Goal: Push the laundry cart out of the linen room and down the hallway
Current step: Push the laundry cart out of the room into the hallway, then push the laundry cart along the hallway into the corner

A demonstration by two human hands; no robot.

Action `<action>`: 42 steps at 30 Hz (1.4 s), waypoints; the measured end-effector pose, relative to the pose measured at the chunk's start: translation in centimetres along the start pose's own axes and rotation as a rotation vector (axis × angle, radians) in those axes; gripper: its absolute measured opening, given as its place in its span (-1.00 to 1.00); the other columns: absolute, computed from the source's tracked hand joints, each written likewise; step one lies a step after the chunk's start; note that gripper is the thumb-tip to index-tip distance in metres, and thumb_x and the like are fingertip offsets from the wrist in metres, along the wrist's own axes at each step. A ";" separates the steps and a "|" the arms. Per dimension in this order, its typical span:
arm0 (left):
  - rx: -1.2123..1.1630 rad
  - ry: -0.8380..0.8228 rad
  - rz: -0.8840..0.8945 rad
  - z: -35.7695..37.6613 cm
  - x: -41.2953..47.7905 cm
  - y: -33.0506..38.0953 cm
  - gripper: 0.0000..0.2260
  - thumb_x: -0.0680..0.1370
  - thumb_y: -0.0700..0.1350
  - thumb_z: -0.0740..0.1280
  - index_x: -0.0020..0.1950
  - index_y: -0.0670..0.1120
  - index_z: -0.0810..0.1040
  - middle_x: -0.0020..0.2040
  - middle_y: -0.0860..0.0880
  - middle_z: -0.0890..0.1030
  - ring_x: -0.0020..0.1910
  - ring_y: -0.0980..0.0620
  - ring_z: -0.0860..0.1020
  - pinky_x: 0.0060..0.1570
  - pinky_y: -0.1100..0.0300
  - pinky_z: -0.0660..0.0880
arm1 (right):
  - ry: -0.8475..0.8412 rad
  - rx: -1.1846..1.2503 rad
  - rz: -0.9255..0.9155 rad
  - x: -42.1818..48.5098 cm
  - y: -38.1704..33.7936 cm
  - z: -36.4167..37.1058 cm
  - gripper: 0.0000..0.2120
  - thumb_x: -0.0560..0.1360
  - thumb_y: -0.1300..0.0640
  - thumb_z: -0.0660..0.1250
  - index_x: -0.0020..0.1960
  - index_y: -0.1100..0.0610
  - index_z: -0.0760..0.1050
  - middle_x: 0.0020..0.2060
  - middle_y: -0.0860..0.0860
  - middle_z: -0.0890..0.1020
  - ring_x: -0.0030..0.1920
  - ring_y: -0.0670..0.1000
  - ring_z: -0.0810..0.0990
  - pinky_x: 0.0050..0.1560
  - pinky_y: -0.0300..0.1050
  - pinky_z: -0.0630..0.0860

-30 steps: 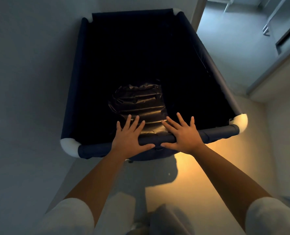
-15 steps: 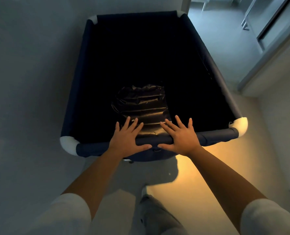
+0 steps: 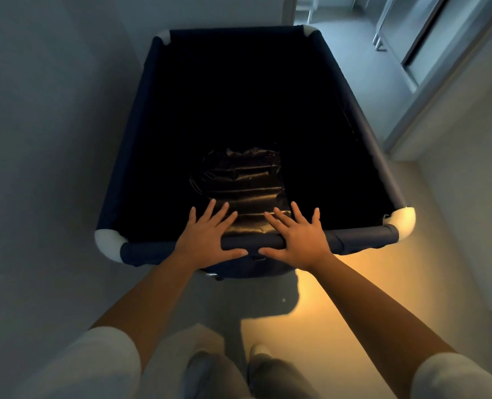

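The laundry cart (image 3: 360, 238) is a deep navy fabric bin with white corner caps, directly in front of me. A crumpled black bag (image 3: 239, 180) lies in its dark bottom. My left hand (image 3: 207, 239) and my right hand (image 3: 296, 240) press flat on the middle of the near rail, side by side. Their fingers are spread over the rail and the thumbs sit under its front, so neither hand is closed around it.
A grey wall (image 3: 51, 110) runs close along the cart's left side. The cart's far end sits beside a door jamb (image 3: 289, 10). Lighter hallway floor (image 3: 354, 53) opens beyond on the right, and a wall with a metal-framed door (image 3: 429, 67) stands at the right.
The cart has rolled forward and turned slightly, so its far corners sit nearer the door jamb. My feet have stepped forward behind it. Both hands kept their place on the rail.
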State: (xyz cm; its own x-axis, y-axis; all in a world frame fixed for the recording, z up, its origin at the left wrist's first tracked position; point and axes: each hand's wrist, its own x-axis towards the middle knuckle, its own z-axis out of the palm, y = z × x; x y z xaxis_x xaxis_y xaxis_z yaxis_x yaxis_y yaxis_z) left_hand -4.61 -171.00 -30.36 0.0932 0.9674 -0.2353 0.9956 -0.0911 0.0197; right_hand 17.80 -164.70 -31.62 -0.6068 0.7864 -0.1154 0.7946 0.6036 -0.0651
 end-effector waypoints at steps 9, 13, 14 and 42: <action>0.020 0.005 0.121 -0.7 2.5 -3.5 -0.06 0.22 0.56 -0.29 0.50 0.10 -0.13 0.54 0.02 -0.11 0.48 -0.05 -0.24 0.37 -0.21 -0.23 | -0.014 0.024 0.122 1.8 -2.0 -0.3 -0.08 0.22 -0.57 -0.33 0.48 -0.18 -0.04 0.50 -0.05 0.14 0.51 0.17 -0.10 0.35 0.40 -0.21; 0.022 0.007 0.184 -0.8 3.1 -5.0 -0.07 0.23 0.56 -0.27 0.50 0.10 -0.13 0.54 0.02 -0.12 0.48 -0.06 -0.24 0.37 -0.23 -0.22 | -0.029 0.029 0.186 2.1 -3.3 -0.4 -0.08 0.22 -0.56 -0.32 0.48 -0.18 -0.06 0.51 -0.05 0.11 0.50 0.17 -0.13 0.35 0.40 -0.21; 0.019 0.005 0.202 -0.8 3.2 -5.4 -0.07 0.23 0.56 -0.27 0.49 0.10 -0.14 0.54 0.01 -0.13 0.48 -0.06 -0.24 0.37 -0.23 -0.22 | -0.027 0.030 0.202 2.0 -3.7 -0.4 -0.08 0.22 -0.56 -0.32 0.48 -0.17 -0.07 0.51 -0.05 0.10 0.50 0.17 -0.13 0.35 0.39 -0.21; 0.044 -0.106 0.362 2.6 -14.0 -8.7 -0.04 0.19 0.58 -0.20 0.49 0.12 -0.17 0.53 0.02 -0.16 0.47 -0.04 -0.27 0.37 -0.25 -0.18 | 0.028 0.105 0.350 -13.2 -22.0 1.4 -0.15 0.37 -0.48 -0.01 0.51 -0.06 -0.08 0.52 0.00 0.07 0.50 0.21 -0.10 0.37 0.40 -0.12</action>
State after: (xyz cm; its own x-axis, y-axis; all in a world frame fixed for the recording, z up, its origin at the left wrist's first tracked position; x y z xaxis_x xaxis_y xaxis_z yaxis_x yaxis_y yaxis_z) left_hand -14.61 -184.37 -29.79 0.4355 0.8412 -0.3203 0.8972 -0.4345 0.0789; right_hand 8.36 -188.54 -30.03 -0.2965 0.9473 -0.1211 0.9511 0.2813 -0.1277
